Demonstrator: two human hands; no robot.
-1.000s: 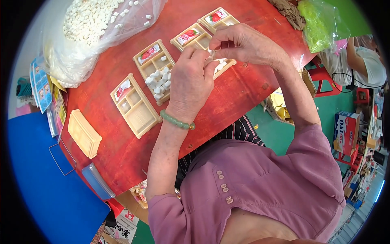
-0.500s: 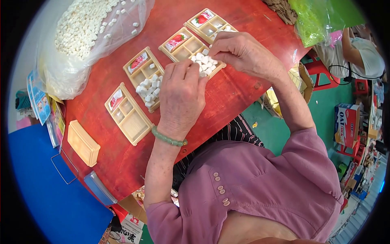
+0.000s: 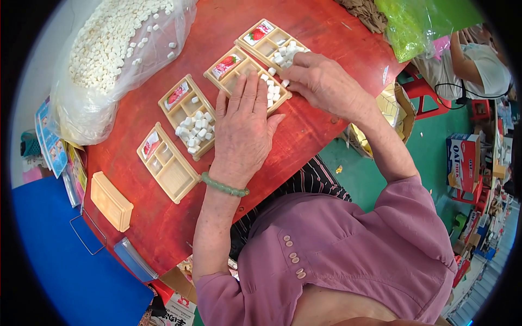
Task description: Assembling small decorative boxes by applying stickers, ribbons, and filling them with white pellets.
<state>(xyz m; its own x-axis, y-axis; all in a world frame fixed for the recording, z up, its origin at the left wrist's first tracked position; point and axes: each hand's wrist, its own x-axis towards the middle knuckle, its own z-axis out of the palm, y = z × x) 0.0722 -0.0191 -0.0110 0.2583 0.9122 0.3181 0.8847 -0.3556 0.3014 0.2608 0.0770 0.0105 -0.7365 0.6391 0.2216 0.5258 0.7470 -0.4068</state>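
Observation:
My left hand (image 3: 242,130) lies palm down, fingers stretched out flat, over a beige compartment tray (image 3: 229,82) holding white marshmallows and a strawberry-printed sachet (image 3: 226,66). To its right, my right hand (image 3: 326,87) has its fingers drawn together, a small marshmallow (image 3: 285,83) at the tips, between this tray and the farthest tray (image 3: 266,48). That farthest tray also holds a sachet and a heap of marshmallows (image 3: 287,53), partly under my right hand. Left of my left hand, another tray (image 3: 176,116) has its large compartment heaped with marshmallows (image 3: 196,130).
The leftmost tray (image 3: 178,176) has a sachet and a bare large compartment. Beige stacked trays or lids (image 3: 111,201) lie near the table's left edge. A clear bag of marshmallows (image 3: 98,60) lies at far left. A cardboard box (image 3: 406,108) stands right, beyond the red table (image 3: 348,54).
My left hand has flattened from bent fingers to outstretched ones over the tray. My right hand has moved slightly down from the tray's far side. More marshmallows show in the farthest tray.

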